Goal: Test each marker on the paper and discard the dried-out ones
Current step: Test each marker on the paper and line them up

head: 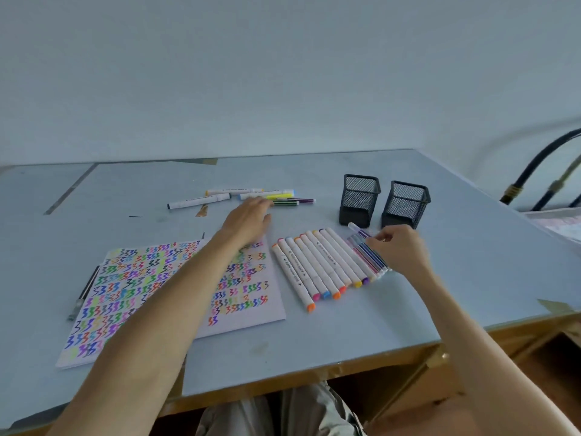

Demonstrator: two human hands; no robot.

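The right hand [397, 247] pinches a thin purple marker [361, 231] beside the marker row [320, 265] on the counter [314, 341]. The left hand [248, 217], fingers loose, reaches toward far markers [251, 196]. Markers look light, stiff and smooth; hold one mid-barrel.

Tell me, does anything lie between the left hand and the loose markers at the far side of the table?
Nothing visible does. The left hand is stretched past the paper and already reaches the loose markers, its fingertips at the thin green one. The table around them is bare.
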